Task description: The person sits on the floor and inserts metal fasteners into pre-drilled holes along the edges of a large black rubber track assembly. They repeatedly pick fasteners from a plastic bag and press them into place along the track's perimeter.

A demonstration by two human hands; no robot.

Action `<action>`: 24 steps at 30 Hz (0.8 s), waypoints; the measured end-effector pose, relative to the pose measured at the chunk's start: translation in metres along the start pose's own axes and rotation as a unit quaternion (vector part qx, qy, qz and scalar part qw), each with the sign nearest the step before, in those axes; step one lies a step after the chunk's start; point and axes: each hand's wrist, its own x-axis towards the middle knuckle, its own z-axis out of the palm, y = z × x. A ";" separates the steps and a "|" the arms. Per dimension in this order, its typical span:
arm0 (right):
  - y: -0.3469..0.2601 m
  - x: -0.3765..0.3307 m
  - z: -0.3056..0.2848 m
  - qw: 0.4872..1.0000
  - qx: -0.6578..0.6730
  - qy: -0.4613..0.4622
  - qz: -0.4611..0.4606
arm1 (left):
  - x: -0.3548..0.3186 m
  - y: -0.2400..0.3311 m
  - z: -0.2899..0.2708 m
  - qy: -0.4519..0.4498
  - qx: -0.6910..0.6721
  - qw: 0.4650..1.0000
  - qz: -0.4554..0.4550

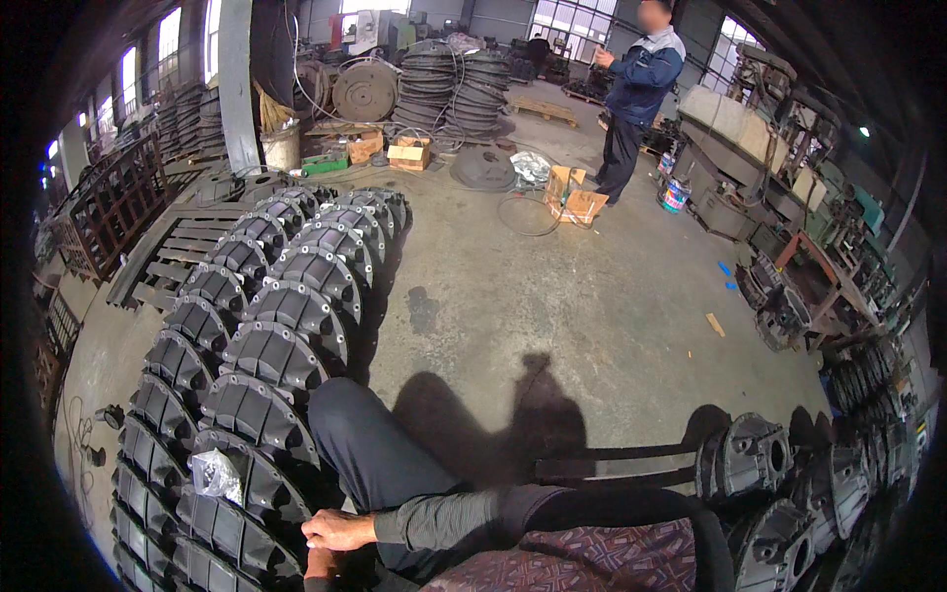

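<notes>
Although the two long rows of dark ribbed castings [268, 347] run in good order along your left, how far you have got with them is hard to judge. They look alike from the near end to the far end, with pale spots showing around the holes in many of the flanged rims, and nothing marks a finished piece off from one yet to be handled. Your attention seems to be at the near end, so the likeliest reading is that the nearest casting [237, 525] is the one in hand; what remains to be done on it, or on the others, cannot be told.

That nearest casting lies just left of your right grip [337, 530], whose fingers are curled in beside its edge. You may be touching it, but the contact is not clear, and you cannot tell from here whether those fingers have hold of anything. Your left grip [321, 563] sits directly below the right one and is partly hidden by it, so neither its opening nor any object in it can be made out. A clear plastic bag [216, 476] rests on the castings farther left, near both grips but apart from them.
</notes>
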 end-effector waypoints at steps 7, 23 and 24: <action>0.001 0.000 0.000 1.000 0.005 0.007 -0.005 | 0.002 0.001 -0.002 0.000 0.004 1.000 -0.002; 0.011 0.001 0.007 1.000 0.007 0.013 -0.015 | -0.001 0.000 -0.003 0.016 0.012 1.000 0.018; 0.014 0.000 0.007 1.000 0.012 0.009 -0.019 | 0.001 0.000 -0.001 0.018 0.012 1.000 0.022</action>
